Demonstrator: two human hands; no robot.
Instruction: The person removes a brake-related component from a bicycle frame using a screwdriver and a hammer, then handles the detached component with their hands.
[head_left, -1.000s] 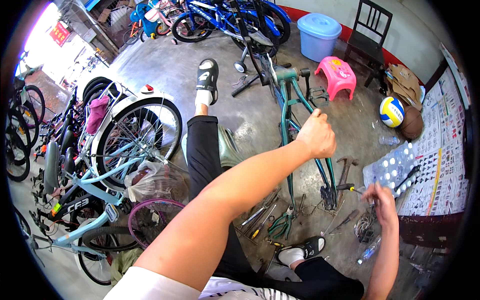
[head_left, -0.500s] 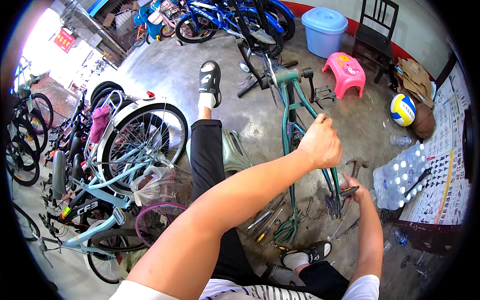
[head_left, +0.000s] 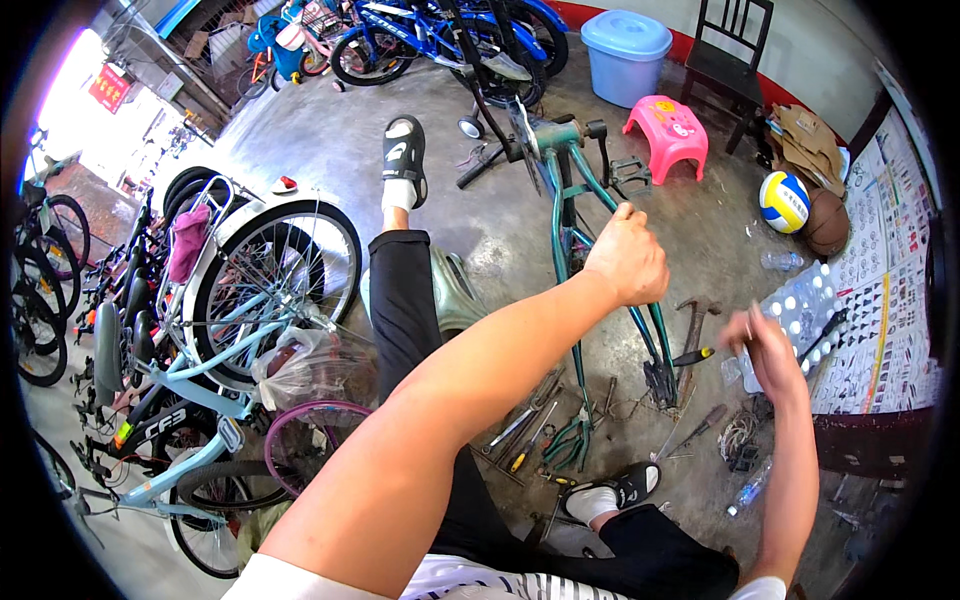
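At the left stands a row of parked bicycles [head_left: 180, 330], one light blue, with a clear plastic bag [head_left: 310, 365] lying against a wheel. The person sits on the concrete floor [head_left: 290, 150], one leg in black trousers stretched out to a black sandal [head_left: 403, 150].

The left hand [head_left: 628, 262] is clenched around a tube of the green bicycle frame [head_left: 575, 220], fingers wrapped over it. The frame lies on the floor just right of the outstretched leg; its long axis runs away from the person, the near forked ends by the feet, the far end pointing toward the blue bucket [head_left: 625, 40] and pink stool [head_left: 666, 132].

Pliers and screwdrivers [head_left: 550, 430] lie scattered near the frame's near end.

The right hand [head_left: 765, 345] hovers above the floor, blurred; fingers loosely spread, and whether it holds anything I cannot tell. A pack of water bottles [head_left: 800, 310] sits just beyond it, and a ball [head_left: 784, 200] farther off.
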